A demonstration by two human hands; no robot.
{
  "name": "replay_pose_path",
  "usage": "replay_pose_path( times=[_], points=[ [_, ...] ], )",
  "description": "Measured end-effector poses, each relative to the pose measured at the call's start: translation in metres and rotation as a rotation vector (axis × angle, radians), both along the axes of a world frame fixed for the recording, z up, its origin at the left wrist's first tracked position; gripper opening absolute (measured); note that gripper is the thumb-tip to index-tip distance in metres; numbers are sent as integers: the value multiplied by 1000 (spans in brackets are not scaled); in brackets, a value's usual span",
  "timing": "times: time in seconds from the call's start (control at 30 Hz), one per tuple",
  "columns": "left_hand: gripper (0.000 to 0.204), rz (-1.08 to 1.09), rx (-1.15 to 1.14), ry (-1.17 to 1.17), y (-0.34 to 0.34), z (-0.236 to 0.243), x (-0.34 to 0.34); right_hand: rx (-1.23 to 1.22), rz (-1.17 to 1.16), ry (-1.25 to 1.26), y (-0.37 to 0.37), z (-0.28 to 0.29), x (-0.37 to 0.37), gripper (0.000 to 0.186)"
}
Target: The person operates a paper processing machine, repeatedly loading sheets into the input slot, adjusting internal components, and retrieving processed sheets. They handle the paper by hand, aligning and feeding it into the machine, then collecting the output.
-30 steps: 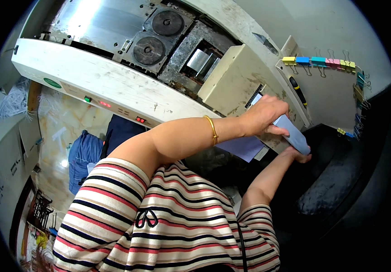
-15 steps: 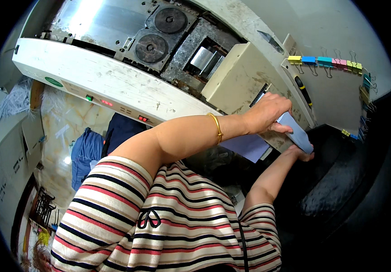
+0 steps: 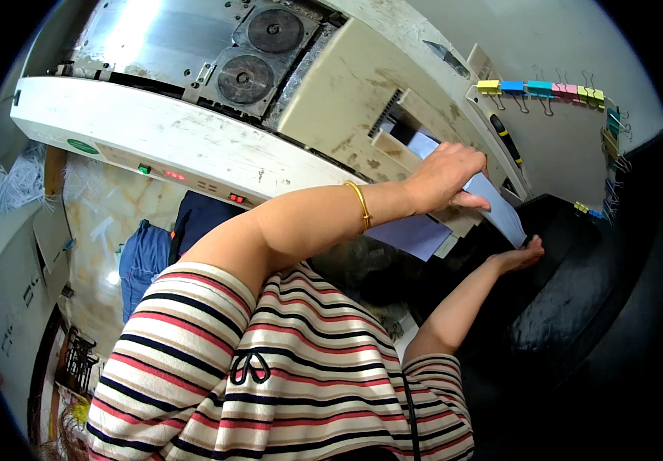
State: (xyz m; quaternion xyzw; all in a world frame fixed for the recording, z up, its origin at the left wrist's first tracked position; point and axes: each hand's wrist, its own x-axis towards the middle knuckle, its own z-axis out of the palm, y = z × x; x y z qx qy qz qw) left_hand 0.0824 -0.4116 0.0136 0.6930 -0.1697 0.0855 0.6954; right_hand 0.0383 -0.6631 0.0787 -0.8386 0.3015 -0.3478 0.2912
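Observation:
My left hand (image 3: 448,178), a gold bangle on its wrist, is closed around the upper part of a light blue block of paper sheets (image 3: 497,209). That block slants down to the right, and my right hand (image 3: 521,257) is at its lower end, palm up with fingers stretched out. Whether the right palm still touches the paper I cannot tell. Beyond my left hand, a pale blue paper edge (image 3: 422,144) shows in the slot of a stained beige machine cover (image 3: 339,92). A lilac sheet (image 3: 412,235) lies below my left wrist.
The white machine (image 3: 193,146) has two dark round discs (image 3: 274,31) on its metal bed. Coloured binder clips (image 3: 539,89) line a grey panel at right, near a yellow-black cutter (image 3: 505,140). Blue cloth (image 3: 145,261) hangs below the machine, and a black surface (image 3: 570,307) lies at right.
The beige cover has slid left over the metal rollers, and its slot now shows. My right hand has opened, its fingers spreading outward. My left hand keeps hold of the paper block.

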Motion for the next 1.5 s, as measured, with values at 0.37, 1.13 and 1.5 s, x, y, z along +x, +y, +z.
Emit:
replay_pose_path(
  times=[0.37,1.13,1.5],
  points=[
    [59,67,26,-80,28,16,-5,-459,917,831,67,41,33,92],
    [23,560,423,-73,255,-5,-73,-562,1125,1161,78,73,78,53],
    [25,585,389,-74,257,-4,-73,-542,1096,1162,80,96,45,50]
  ],
)
